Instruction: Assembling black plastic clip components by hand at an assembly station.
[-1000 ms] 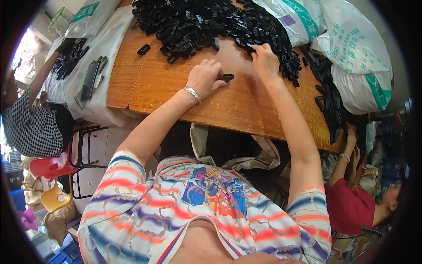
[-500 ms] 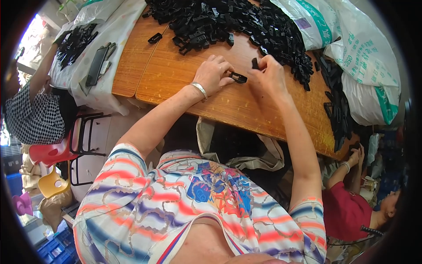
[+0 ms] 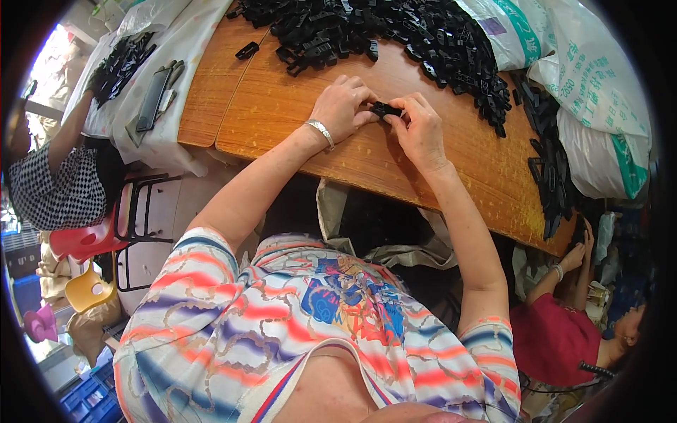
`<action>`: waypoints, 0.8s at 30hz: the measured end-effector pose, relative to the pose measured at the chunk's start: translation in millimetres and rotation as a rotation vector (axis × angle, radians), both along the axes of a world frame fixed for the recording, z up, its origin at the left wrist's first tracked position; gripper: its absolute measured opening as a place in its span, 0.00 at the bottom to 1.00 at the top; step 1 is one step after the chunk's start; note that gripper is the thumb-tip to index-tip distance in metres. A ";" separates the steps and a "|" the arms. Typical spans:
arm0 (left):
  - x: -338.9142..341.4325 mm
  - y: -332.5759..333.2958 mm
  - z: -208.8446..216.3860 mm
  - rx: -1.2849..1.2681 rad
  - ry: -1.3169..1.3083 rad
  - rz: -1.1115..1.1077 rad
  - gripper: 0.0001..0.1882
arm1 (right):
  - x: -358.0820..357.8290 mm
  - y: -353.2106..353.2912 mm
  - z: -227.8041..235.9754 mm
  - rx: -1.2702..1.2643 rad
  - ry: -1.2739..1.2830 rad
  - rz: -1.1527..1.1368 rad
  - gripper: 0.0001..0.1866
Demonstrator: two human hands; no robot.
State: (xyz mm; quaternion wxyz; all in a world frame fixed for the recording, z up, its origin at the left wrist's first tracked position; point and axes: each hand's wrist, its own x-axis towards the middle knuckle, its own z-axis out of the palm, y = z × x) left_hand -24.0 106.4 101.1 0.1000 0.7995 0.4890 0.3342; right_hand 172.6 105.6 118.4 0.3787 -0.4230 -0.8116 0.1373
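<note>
Just over the wooden table (image 3: 261, 113), a small black plastic buckle part (image 3: 384, 110) sits between my two hands. My left hand (image 3: 342, 109), with a silver bracelet at its wrist, pinches the part's left end. The fingers of my right hand (image 3: 421, 134) are closed at its right end, where a second black piece meets it; the fingers partly hide both. Beyond my hands lies a big heap of similar black parts (image 3: 352, 35). One loose buckle part (image 3: 247, 51) lies apart at the far left.
More long black parts (image 3: 546, 158) line the table's right side beside white plastic sacks (image 3: 599, 92). A flat dark device (image 3: 151, 106) rests on a cloth-covered surface at left. One person (image 3: 56, 183) sits at left, another (image 3: 557, 338) at right. A beige cloth (image 3: 331, 211) hangs below the edge.
My right hand has moved left and slightly down, bringing its black piece against the part in my left hand. Before, the two pieces were apart. My left hand has barely moved.
</note>
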 end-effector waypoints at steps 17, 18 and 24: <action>-1.0 1.9 -3.4 0.032 0.004 -0.072 0.12 | 4.9 -18.3 -8.9 0.191 -0.234 -0.018 0.12; -6.3 1.8 -2.4 0.007 -0.043 -0.125 0.13 | 10.4 -21.2 -6.7 0.164 -0.194 -0.016 0.12; -80.7 4.5 12.1 0.280 0.031 0.358 0.29 | 32.8 -118.0 20.0 -0.078 -0.063 0.063 0.12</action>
